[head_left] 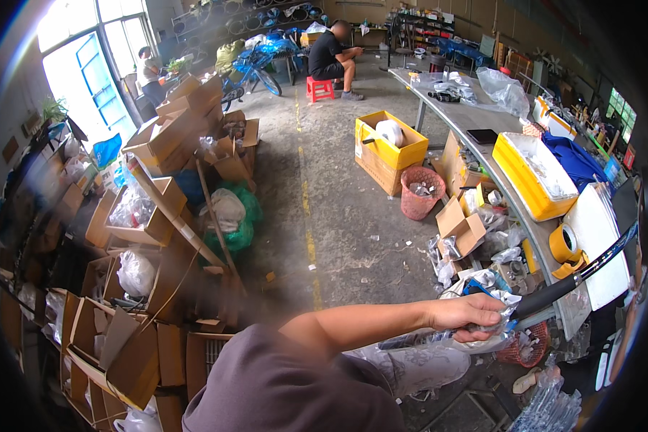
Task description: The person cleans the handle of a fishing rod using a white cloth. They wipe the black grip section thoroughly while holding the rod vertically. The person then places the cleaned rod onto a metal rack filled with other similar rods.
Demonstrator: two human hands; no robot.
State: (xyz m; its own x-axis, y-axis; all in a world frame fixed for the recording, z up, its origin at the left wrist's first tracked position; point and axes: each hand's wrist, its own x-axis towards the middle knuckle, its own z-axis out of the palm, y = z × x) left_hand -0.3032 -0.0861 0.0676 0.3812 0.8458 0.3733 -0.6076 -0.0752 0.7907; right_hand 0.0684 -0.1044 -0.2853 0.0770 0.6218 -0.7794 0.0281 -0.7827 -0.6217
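Observation:
My left hand (477,315) reaches to the right, its fingers closed on crumpled clear plastic film (510,308). Just beyond the fingers, a black tube (554,294) slants up toward the right rim; blue marks show on its far part. Whether the film wraps the tube's near end or only touches it, I cannot tell. Below the forearm lies a pale patterned surface (425,369), perhaps my trouser leg. Close to the hand stand the grey workbench's edge (574,317) and a red basket (527,344) under it. My right hand is out of sight.
The workbench carries a yellow foam box (547,205) and a tape roll (565,241). A pink basket (419,194) and a yellow-topped carton (371,162) stand on the floor. Cardboard boxes (115,367) crowd the left. A person sits on a red stool (320,89); another stands near the door.

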